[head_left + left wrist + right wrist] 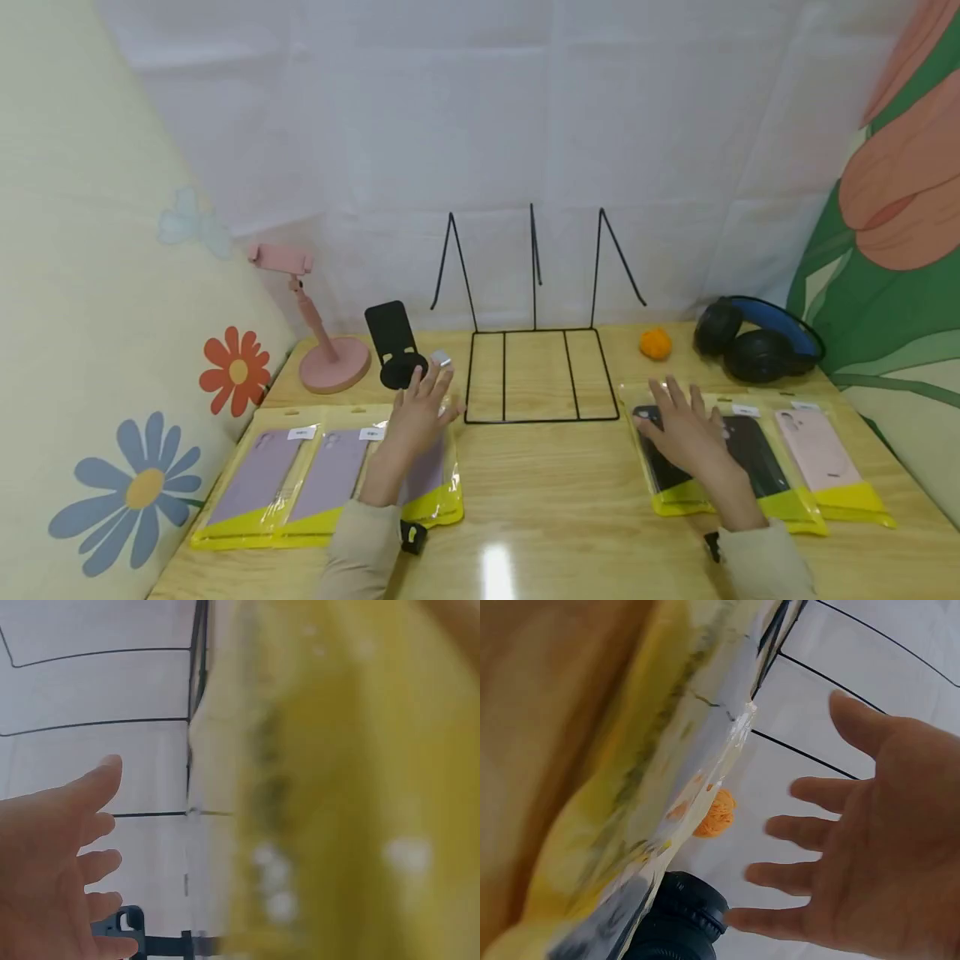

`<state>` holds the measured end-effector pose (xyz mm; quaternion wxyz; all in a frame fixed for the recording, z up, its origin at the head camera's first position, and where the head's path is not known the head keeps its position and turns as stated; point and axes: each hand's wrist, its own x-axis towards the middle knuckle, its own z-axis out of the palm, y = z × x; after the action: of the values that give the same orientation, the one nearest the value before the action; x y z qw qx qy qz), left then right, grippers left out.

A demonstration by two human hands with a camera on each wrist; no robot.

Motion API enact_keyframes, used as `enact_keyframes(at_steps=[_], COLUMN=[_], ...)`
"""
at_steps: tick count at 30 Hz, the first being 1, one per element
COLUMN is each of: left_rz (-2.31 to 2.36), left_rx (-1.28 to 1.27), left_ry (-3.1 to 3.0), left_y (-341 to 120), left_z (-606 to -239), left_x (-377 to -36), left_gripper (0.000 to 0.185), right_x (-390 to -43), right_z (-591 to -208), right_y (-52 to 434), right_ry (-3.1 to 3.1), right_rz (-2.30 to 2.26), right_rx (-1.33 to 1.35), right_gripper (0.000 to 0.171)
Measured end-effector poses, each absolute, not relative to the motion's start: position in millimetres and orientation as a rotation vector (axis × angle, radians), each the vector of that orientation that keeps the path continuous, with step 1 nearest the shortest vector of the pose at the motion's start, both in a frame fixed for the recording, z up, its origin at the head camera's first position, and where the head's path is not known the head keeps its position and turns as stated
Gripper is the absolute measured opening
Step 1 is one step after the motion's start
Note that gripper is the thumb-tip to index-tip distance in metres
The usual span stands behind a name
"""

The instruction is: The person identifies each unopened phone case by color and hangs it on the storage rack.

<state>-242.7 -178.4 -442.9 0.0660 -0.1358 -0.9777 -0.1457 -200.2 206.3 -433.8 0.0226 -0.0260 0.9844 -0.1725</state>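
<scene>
My left hand [429, 398] is open with fingers spread, over the top of the rightmost of three purple phone cases [429, 479] in clear packs with yellow bottoms. My right hand [677, 410] is open too, above the leftmost black phone case pack [663, 475]. I cannot tell whether either hand touches its pack. The left wrist view shows the left hand [56, 862] with straight fingers beside blurred yellow packaging [345, 795]. In the right wrist view the right hand [862, 847] is spread, holding nothing, next to a clear pack [652, 787].
A black wire rack [540, 375] stands between the hands at the back. Behind the left hand are a black phone stand [393, 346] and a pink phone holder [330, 362]. An orange ball [655, 342] and black-blue headphones [757, 342] lie back right. A second black case [759, 467] and a pink case [821, 454] lie at the right.
</scene>
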Motion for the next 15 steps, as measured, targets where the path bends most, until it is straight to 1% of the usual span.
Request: enact_keyframes(at_steps=[5, 10, 15], left_rz=[-0.443, -0.414, -0.405], left_rx=[-0.455, -0.503, -0.565], left_ry=[-3.046, -3.089, -3.147], left_y=[-171.2, -167.2, -164.3], left_z=[-450.0, -453.5, -457.1], left_x=[-249.4, -257.3, -259.8], left_gripper=[0.064, 0.063, 0.062], right_x=[-184.6, -179.6, -176.6], right_z=[-440.8, -445.4, -447.7], right_y=[215.2, 218.1, 216.1], right_ry=[2.939, 2.928, 2.894], right_rz=[-0.438, -0.350, -0.303], right_rx=[0.026, 0.076, 0.104], right_gripper=[0.077, 0.079, 0.091])
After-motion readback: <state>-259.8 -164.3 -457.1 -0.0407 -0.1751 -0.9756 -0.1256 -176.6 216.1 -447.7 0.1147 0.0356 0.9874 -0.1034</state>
